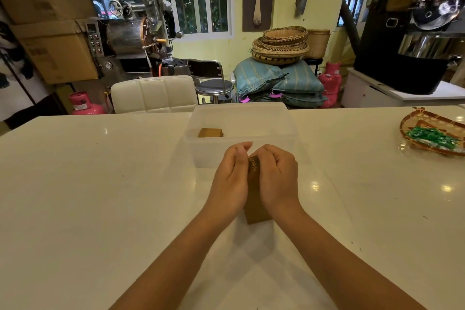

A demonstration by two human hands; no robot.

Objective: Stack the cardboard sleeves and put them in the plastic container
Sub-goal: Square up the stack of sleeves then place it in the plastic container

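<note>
A stack of brown cardboard sleeves (254, 199) stands on edge on the white table, pressed between my two palms. My left hand (231, 178) is on its left side and my right hand (276, 178) on its right, fingers curled over the top. Just beyond my hands sits the clear plastic container (286, 121), open on top. Inside it, at the near left, lies another brown stack of sleeves (210, 132).
A woven tray (412, 131) with green packets (437, 139) rests at the table's right edge. A white padded chair (153, 94) stands behind the table's far side. Coffee roasters, baskets, sacks and pink gas cylinders fill the room beyond.
</note>
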